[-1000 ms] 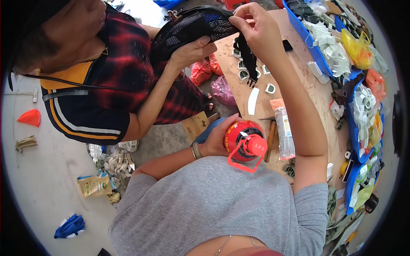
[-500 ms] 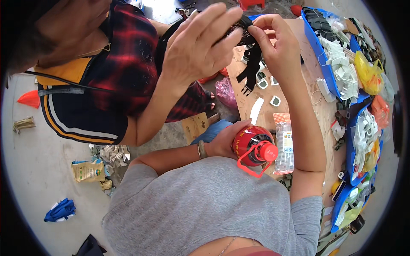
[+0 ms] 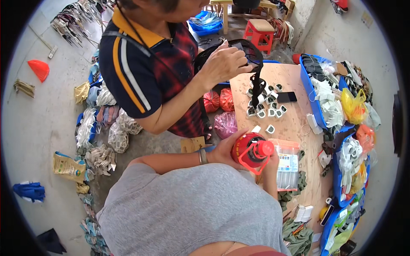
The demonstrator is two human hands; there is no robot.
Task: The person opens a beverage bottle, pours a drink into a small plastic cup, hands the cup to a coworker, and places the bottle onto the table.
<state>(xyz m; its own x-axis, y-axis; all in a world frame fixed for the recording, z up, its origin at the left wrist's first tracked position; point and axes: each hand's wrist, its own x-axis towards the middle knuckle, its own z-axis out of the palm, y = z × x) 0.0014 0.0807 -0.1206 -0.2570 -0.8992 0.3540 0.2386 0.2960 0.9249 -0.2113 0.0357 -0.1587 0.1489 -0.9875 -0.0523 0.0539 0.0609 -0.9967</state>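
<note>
A red bottle (image 3: 251,149) with a red cap and a looped red carry handle stands upright in front of my chest. My left hand (image 3: 227,149), with a bangle at the wrist, wraps round its left side. My right hand (image 3: 270,165) holds it from the right, its fingers mostly hidden behind the bottle. Beyond it, across the table corner, a co-worker's hand (image 3: 226,64) holds a black mesh piece (image 3: 251,50) with a dangling black strap (image 3: 256,87). Right beside my right hand lies a clear plastic pack (image 3: 287,166) with an orange checked edge.
Small white-and-dark pieces (image 3: 267,104) and a phone (image 3: 287,97) lie on the wooden table (image 3: 299,123). Blue bins (image 3: 311,87) filled with white parts and bags line its right side. The co-worker (image 3: 158,55) stands at front left. A red stool (image 3: 259,34) is behind.
My right hand has let go of the black mesh piece and come down to the bottle. The co-worker has moved back and keeps the mesh piece. The view has shifted.
</note>
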